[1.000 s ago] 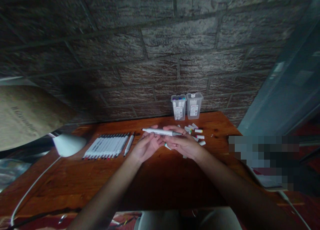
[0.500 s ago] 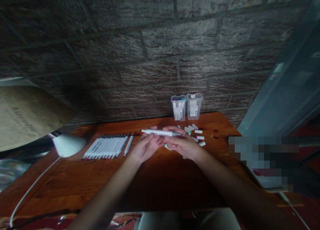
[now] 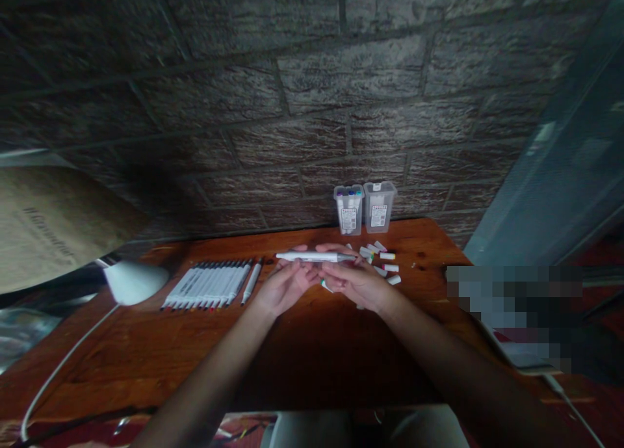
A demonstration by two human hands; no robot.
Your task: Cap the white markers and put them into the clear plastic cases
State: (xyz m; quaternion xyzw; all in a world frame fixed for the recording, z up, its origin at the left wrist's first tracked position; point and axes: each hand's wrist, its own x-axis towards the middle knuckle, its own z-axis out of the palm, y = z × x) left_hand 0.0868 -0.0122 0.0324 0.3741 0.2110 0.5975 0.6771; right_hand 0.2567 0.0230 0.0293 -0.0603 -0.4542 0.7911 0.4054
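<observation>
A white marker (image 3: pixel 312 257) lies crosswise in the fingers of both hands, held above the table. My left hand (image 3: pixel 286 285) grips its left part between thumb and fingers. Around its right part, close to the grey tapered end, my right hand (image 3: pixel 358 280) is closed. To the left, a row of white markers (image 3: pixel 207 285) lies side by side, with one separate marker (image 3: pixel 251 283) just right of the row. Several loose white caps (image 3: pixel 387 256) with coloured ends are scattered beyond and beside my right hand, which partly hides some of them.
Two clear plastic cases stand against the brick wall: a left case (image 3: pixel 348 219) with markers inside and a right case (image 3: pixel 378 210). A lamp (image 3: pixel 134 283) with a white base and cable stands on the wooden table (image 3: pixel 121 350) at left. A pixelated area covers the right edge.
Almost nothing differs. Both hands keep their hold on the marker in the same place, with only a very slight shift of the right fingers.
</observation>
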